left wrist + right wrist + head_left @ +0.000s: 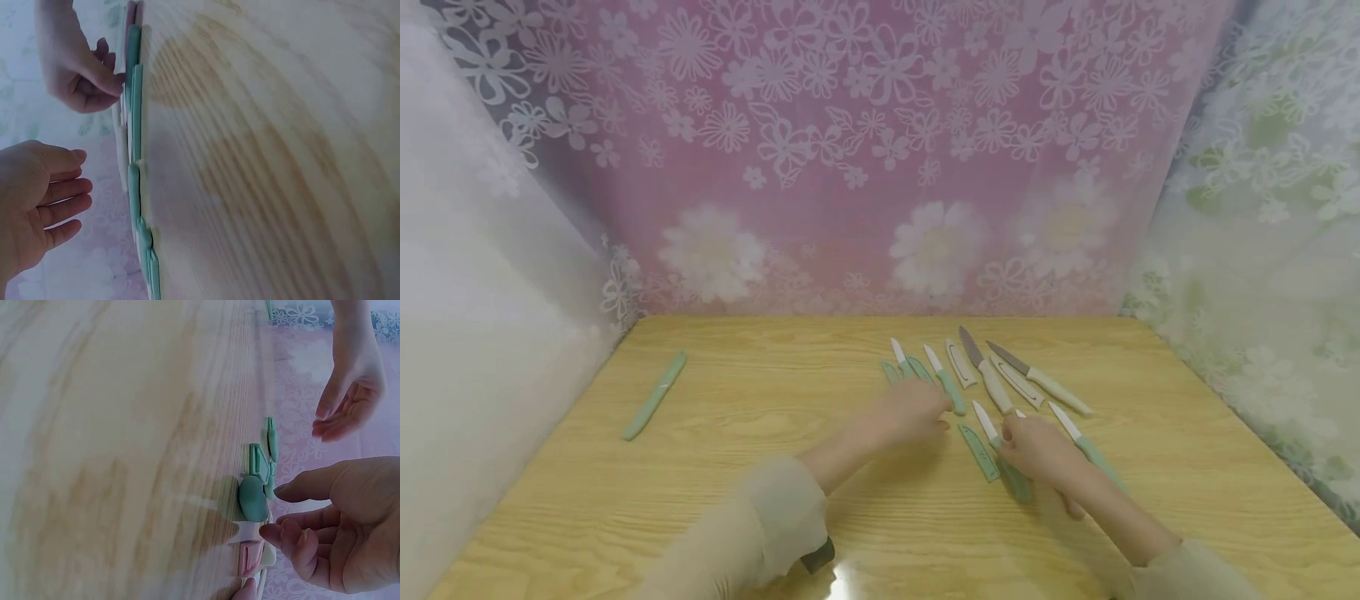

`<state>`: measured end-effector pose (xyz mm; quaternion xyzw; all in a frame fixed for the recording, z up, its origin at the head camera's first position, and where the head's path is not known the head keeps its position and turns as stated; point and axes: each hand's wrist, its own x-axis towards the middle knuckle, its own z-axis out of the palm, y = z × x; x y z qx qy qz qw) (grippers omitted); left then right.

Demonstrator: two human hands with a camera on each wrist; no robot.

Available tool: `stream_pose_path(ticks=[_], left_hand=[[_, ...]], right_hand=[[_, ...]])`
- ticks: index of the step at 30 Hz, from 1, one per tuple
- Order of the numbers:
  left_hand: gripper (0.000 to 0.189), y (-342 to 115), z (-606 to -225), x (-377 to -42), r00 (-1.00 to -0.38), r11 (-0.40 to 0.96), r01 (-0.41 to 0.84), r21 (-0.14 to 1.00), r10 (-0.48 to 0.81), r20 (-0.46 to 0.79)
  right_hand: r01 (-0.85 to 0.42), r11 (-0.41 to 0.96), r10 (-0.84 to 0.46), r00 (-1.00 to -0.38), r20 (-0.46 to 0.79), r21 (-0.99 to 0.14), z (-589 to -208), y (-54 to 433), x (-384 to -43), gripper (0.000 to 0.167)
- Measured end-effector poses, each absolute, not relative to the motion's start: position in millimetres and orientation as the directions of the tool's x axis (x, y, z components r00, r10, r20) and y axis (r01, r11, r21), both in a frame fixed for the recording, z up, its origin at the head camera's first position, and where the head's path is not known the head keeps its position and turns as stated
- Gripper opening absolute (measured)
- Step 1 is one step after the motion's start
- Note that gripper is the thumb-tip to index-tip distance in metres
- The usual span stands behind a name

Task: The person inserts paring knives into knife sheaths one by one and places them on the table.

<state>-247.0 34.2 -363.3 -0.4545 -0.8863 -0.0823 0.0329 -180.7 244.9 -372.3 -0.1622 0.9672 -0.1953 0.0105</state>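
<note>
My left hand (913, 410) hovers over the table, fingers loosely bent and nothing held. Near its fingertips lie a small green-handled paring knife (953, 392) and a green blade sheath (977, 454). My right hand (1041, 450) is beside another white-bladed paring knife (1017, 482). In the right wrist view, the thumb and fingers of the right hand (350, 525) stand apart, close to a rounded green handle (253, 499). A further blade tip (1019, 414) shows by these fingers, the rest hidden under the hand. Past the right hand lies another green-handled paring knife (1097, 458).
Two cream-handled knives with dark blades, one at the middle (996, 387) and one at the right (1060, 392), lie beyond the hands with cream sheaths (1017, 382). More green sheaths (920, 370) lie left of them. A sheathed green knife (655, 397) is far left.
</note>
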Motion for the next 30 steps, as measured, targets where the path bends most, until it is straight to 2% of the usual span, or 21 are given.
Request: stream_pose_path(ticks=[6, 12, 14, 19, 22, 24, 28, 30], left_hand=[[0.011, 60.9, -368.9, -245.3, -0.583, 0.574, 0.811, 0.116, 0.809, 0.077], [0.028, 77.1, -374.7, -241.9, -0.565, 0.565, 0.825, 0.004, 0.825, -0.026], [0.028, 78.3, -377.5, -241.6, -0.557, 0.556, 0.830, -0.034, 0.829, -0.046], [0.016, 76.6, -386.7, -242.2, -0.544, 0.540, 0.839, -0.068, 0.837, -0.063], [0.017, 75.0, -388.9, -241.5, -0.533, 0.527, 0.844, -0.094, 0.844, -0.058], [0.020, 73.9, -388.4, -240.8, -0.526, 0.518, 0.848, -0.114, 0.848, -0.060], [0.011, 70.6, -385.5, -239.7, -0.520, 0.515, 0.854, -0.078, 0.851, -0.068], [0.008, 68.5, -383.4, -239.3, -0.522, 0.521, 0.853, -0.024, 0.850, -0.074]], right_hand=[[-0.325, 0.870, -0.331, -0.942, 0.051, -0.370, -371.2, 245.5, -179.2, 0.017], [-0.285, 0.877, -0.304, -0.953, 0.012, -0.386, -372.5, 244.7, -178.6, 0.020], [-0.282, 0.873, -0.305, -0.952, 0.005, -0.399, -373.4, 244.6, -178.2, 0.020], [-0.280, 0.860, -0.309, -0.951, 0.002, -0.426, -376.1, 244.3, -176.8, 0.013], [-0.267, 0.860, -0.297, -0.955, -0.002, -0.435, -377.7, 243.9, -176.5, 0.005], [-0.270, 0.860, -0.297, -0.955, 0.005, -0.434, -378.7, 243.7, -176.4, 0.006], [-0.296, 0.854, -0.316, -0.948, 0.026, -0.428, -379.4, 243.7, -176.0, 0.015], [-0.291, 0.852, -0.313, -0.949, 0.021, -0.434, -379.3, 243.4, -176.1, 0.019]])
